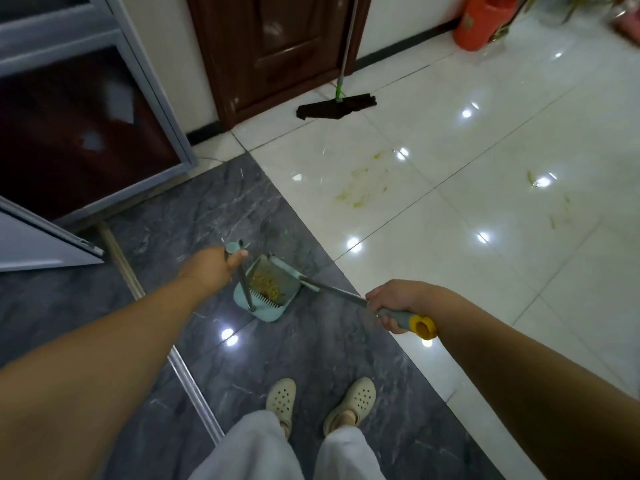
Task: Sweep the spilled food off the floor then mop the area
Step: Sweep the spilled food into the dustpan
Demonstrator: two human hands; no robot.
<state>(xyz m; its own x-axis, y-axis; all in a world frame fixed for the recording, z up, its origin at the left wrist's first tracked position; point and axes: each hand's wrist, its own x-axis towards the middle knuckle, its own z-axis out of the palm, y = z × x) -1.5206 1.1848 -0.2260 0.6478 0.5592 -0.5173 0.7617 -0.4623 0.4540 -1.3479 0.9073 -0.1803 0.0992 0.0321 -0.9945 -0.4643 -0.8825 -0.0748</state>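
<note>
A light teal dustpan (266, 308) sits on the dark grey floor in front of my feet, holding a heap of yellow food (266, 284). My left hand (211, 270) grips the top of the dustpan's upright handle. My right hand (393, 304) grips the broom handle (337, 292), whose yellow end cap sticks out behind my fist; the broom head lies inside the dustpan. Yellowish smears (363, 183) stain the white tiles beyond. A flat black mop (336, 106) with a green-jointed pole leans by the brown door.
A sliding glass door and its metal floor track (187, 372) run along my left. An orange bucket (481, 24) stands at the far wall on the right. More faint stains (559, 218) mark the white tiles to the right. My feet in cream clogs stand on the grey tiles.
</note>
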